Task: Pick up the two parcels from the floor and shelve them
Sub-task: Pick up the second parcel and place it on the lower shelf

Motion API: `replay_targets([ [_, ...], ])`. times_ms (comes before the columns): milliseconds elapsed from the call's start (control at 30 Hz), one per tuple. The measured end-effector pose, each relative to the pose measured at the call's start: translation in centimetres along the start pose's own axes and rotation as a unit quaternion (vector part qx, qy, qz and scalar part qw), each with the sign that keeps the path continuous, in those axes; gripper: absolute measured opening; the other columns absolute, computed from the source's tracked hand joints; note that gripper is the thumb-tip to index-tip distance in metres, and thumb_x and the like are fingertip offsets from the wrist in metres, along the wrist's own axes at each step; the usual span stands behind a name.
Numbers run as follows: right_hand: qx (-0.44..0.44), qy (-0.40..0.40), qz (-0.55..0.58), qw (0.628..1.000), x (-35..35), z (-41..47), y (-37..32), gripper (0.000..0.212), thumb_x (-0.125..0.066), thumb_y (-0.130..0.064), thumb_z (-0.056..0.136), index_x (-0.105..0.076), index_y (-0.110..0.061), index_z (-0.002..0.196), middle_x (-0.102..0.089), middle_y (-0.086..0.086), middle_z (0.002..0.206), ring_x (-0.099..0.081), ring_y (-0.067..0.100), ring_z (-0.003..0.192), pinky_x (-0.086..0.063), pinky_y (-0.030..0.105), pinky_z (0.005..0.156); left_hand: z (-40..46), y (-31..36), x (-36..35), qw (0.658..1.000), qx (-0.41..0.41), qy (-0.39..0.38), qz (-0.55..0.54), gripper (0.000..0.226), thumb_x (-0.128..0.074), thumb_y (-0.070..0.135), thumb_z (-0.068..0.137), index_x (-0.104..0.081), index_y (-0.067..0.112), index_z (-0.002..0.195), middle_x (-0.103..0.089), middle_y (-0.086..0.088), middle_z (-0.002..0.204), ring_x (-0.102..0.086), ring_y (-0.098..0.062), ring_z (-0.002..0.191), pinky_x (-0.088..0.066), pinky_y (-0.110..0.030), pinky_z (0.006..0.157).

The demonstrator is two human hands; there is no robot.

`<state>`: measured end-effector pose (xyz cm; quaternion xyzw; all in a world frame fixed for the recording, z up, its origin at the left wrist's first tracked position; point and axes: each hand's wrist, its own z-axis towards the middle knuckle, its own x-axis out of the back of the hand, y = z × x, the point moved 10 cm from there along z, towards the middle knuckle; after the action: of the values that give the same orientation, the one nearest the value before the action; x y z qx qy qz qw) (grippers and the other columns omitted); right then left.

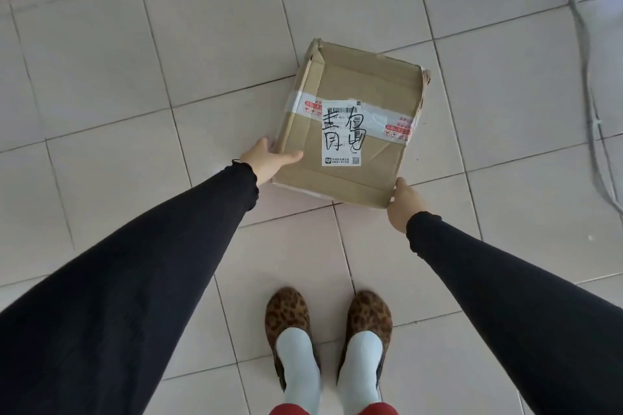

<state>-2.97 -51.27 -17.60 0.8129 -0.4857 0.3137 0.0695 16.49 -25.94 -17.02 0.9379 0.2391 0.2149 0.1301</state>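
A brown cardboard parcel [371, 84] lies in front of me, taped across the middle and carrying a white label with black handwriting. My left hand [268, 162] grips its near left edge, thumb on top and fingers under the side. At the near right corner, my right hand [403, 204] holds the box, with its fingers hidden beneath. The near edge seems slightly raised off the floor. Only this one parcel is in view.
Pale square floor tiles [135, 61] spread all around. A grey cable [588, 77] runs down the right side of the floor. My two feet in leopard-print slippers [328, 317] stand close behind the parcel.
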Motion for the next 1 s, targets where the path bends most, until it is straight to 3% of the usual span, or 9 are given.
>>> replay_targets([
  [100,0.015,0.009,0.008,1.0,0.9,-1.1,0.0,0.036,-0.034,0.003,0.087,-0.046,-0.01,0.118,-0.058,0.011,0.104,-0.055,0.034,0.087,-0.05,0.042,0.073,-0.8,-1.3,0.4,1.0,0.005,0.0,-0.018,0.122,-0.078,0.086,0.048,-0.048,0.019,0.146,-0.063,0.006,0.137,-0.065,-0.022,0.114,-0.054,-0.04,0.099],
  [200,0.044,0.003,0.021,0.999,2.9,-4.2,-1.2,0.038,-0.032,0.002,0.087,-0.047,-0.012,0.118,-0.058,0.007,0.099,-0.055,0.031,0.087,-0.049,0.041,0.074,-4.8,-0.4,1.2,0.995,-0.009,0.001,-0.102,0.076,-0.083,0.059,0.073,-0.056,0.018,0.13,-0.068,0.003,0.121,-0.066,-0.02,0.112,-0.052,-0.029,0.079],
  [267,0.06,0.007,0.024,0.998,5.2,-7.2,-2.5,0.035,-0.033,0.0,0.088,-0.049,-0.012,0.117,-0.058,0.007,0.098,-0.055,0.03,0.086,-0.044,0.037,0.072,-8.6,0.6,2.0,0.989,-0.011,-0.015,-0.144,0.063,-0.081,0.05,0.081,-0.053,0.019,0.128,-0.065,0.007,0.117,-0.062,-0.013,0.11,-0.049,-0.027,0.075],
  [400,0.087,0.012,0.06,0.994,12.4,-14.5,-6.0,0.039,-0.032,0.0,0.087,-0.053,-0.017,0.115,-0.063,0.005,0.098,-0.06,0.031,0.089,-0.049,0.038,0.076,-17.4,3.5,6.3,0.978,-0.007,-0.011,-0.209,0.073,-0.086,0.052,0.073,-0.052,0.019,0.129,-0.066,0.001,0.122,-0.064,-0.018,0.105,-0.055,-0.037,0.081],
  [500,0.119,0.024,0.079,0.989,20.5,-21.0,-10.7,0.046,-0.03,0.003,0.086,-0.051,-0.024,0.117,-0.06,0.001,0.094,-0.058,0.029,0.086,-0.049,0.036,0.074,-26.1,8.1,12.2,0.97,-0.032,0.011,-0.242,0.075,-0.088,0.053,0.068,-0.055,0.021,0.127,-0.069,-0.007,0.125,-0.068,-0.024,0.097,-0.06,-0.042,0.072],
  [600,0.169,0.055,0.058,0.982,29.9,-28.8,-17.1,0.049,-0.032,0.003,0.09,-0.051,-0.021,0.128,-0.059,0.0,0.099,-0.057,0.025,0.083,-0.045,0.032,0.068,-35.5,13.7,19.7,0.96,-0.075,0.039,-0.266,0.077,-0.089,0.056,0.063,-0.056,0.026,0.126,-0.071,-0.006,0.127,-0.071,-0.028,0.111,-0.06,-0.053,0.093],
  [800,0.274,0.158,0.013,0.949,48.2,-46.5,-31.2,0.045,-0.035,-0.003,0.095,-0.048,-0.017,0.135,-0.065,0.006,0.109,-0.057,0.022,0.078,-0.045,0.03,0.066,-55.1,24.8,36.1,0.934,-0.194,0.112,-0.277,0.062,-0.08,0.048,0.082,-0.054,0.02,0.131,-0.071,0.001,0.104,-0.061,-0.011,0.074,-0.044,-0.029,0.064],
  [900,0.315,0.217,-0.002,0.924,55.3,-54.8,-37.0,0.042,-0.036,-0.008,0.096,-0.049,-0.016,0.135,-0.066,0.011,0.119,-0.062,0.031,0.097,-0.051,0.037,0.082,-63.9,28.1,43.2,0.917,-0.228,0.153,-0.289,0.058,-0.079,0.047,0.083,-0.057,0.018,0.128,-0.051,0.005,0.063,-0.038,-0.009,0.043,-0.029,-0.026,0.047],
  [1000,0.352,0.274,-0.02,0.895,61.4,-62.8,-41.9,0.04,-0.04,-0.015,0.096,-0.05,-0.016,0.135,-0.065,0.012,0.122,-0.062,0.033,0.107,-0.051,0.041,0.09,-71.6,30.8,48.6,0.892,-0.279,0.171,-0.312,0.057,-0.079,0.048,0.083,-0.058,0.021,0.128,-0.055,0.002,0.073,-0.04,-0.01,0.052,-0.031,-0.027,0.053],
])
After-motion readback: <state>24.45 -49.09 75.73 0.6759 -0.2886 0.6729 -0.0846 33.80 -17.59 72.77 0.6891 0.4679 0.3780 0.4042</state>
